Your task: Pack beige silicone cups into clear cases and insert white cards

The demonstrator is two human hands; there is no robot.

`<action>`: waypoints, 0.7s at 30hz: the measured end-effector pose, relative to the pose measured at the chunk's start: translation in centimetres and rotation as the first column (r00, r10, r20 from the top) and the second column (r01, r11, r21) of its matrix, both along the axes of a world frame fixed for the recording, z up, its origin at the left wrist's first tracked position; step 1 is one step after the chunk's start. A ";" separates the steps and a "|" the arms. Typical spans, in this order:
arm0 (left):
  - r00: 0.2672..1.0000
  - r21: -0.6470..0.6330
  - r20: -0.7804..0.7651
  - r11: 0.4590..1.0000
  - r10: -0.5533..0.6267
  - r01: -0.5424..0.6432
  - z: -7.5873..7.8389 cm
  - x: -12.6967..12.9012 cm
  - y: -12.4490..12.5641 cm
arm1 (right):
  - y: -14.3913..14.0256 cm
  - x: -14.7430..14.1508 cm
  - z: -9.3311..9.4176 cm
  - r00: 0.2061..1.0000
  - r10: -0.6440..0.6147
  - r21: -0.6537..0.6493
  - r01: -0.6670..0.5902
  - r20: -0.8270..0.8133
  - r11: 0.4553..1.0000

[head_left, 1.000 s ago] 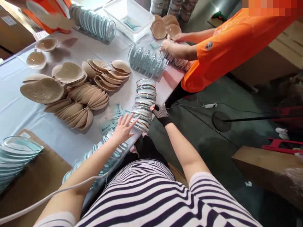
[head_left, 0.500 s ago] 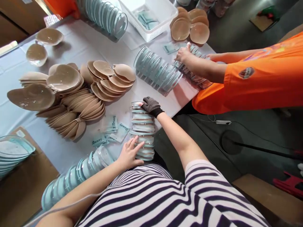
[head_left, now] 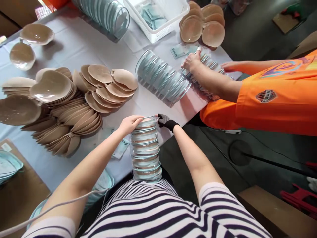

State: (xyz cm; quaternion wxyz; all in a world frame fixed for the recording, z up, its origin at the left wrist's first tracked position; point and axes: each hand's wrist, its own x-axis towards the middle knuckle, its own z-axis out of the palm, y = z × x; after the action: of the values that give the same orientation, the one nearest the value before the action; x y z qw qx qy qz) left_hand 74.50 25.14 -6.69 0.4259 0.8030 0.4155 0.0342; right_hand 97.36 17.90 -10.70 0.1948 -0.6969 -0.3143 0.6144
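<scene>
We have a tall stack of clear round plastic cases with beige pads inside (head_left: 145, 148) pressed lengthwise between our body and our hands, its near end against the striped shirt (head_left: 158, 211) and its far end out over the edge of the white-covered table (head_left: 74, 43). Our bare left hand (head_left: 128, 123) curls over the far end from the left side, fingers bent onto the top case, and our right hand in a black knit glove (head_left: 165, 121) closes on the same end from the right — both hands grip the stack, neither lies open. To do this well, we judge that the two hands should press evenly toward the body, so the column stays straight; several cases in the middle sit slightly askew, and a lopsided squeeze could let them slip out sideways. Smooth plastic slides easily, so steady pressure seems wiser than a quick shove. Just left of the stack lie small printed pale-blue sachets (head_left: 121, 147), partly under our forearm, and beyond them fanned piles of beige oval pads (head_left: 74, 99). Farther out a row of clear cases with blue inserts (head_left: 162, 79) lies on its side, and a co-worker's hand (head_left: 192, 61), from an orange sleeve (head_left: 272, 96), rests on another row of cases at the table's edge.
</scene>
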 end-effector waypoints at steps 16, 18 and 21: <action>0.966 -0.193 0.166 0.967 0.198 -0.165 0.0 -2.9 -1.2 | 0.4 -0.4 -3.0 0.881 0.169 -0.079 -0.226 -0.442 0.971; 0.957 -0.200 0.192 0.963 0.218 -0.179 -0.1 -3.4 -1.4 | 0.2 -0.7 -2.9 0.867 0.170 -0.061 -0.224 -0.468 0.973; 0.955 -0.203 0.196 0.962 0.221 -0.180 -0.2 -3.6 -1.5 | 0.4 -1.2 -2.7 0.871 0.226 -0.066 -0.281 -0.436 0.957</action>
State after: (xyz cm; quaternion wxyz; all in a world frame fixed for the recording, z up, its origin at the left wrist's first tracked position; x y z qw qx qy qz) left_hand 70.91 23.68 -6.86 0.5350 0.7054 0.4475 0.1264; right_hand 96.17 18.31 -13.38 0.1310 -0.5105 -0.3134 0.7899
